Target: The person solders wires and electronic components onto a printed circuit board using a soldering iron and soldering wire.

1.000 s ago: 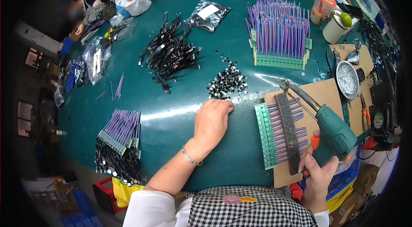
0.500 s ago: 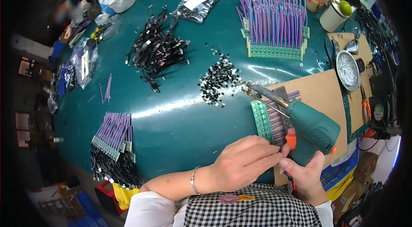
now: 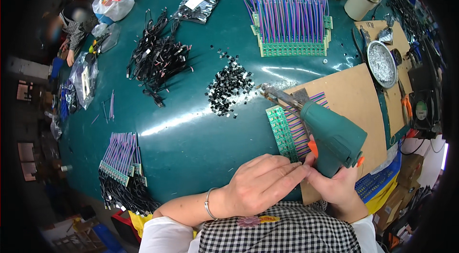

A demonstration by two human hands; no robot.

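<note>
My right hand [image 3: 336, 186] grips the handle of a green soldering gun [image 3: 330, 133] with an orange trigger; its metal tip [image 3: 267, 91] points up-left over the table. My left hand [image 3: 260, 183] lies next to it, fingers together, their tips touching the right hand's fingers below the gun; whether they pinch something small I cannot tell. Under the gun lies a green circuit board strip [image 3: 282, 131] with purple wires, on a brown cardboard sheet [image 3: 354, 95]. A pile of small black parts [image 3: 229, 88] sits to the upper left.
A rack of purple wires on green boards [image 3: 291, 14] stands at the back. Black cable bundles [image 3: 158, 59], a plastic bag [image 3: 198, 2], a metal dish [image 3: 381, 64] and more purple-wired boards [image 3: 119, 155] lie around the green table. Another person sits at far left [image 3: 71, 28].
My left hand drew back from the black parts pile to my right hand by the gun. The gun tilted lower toward me.
</note>
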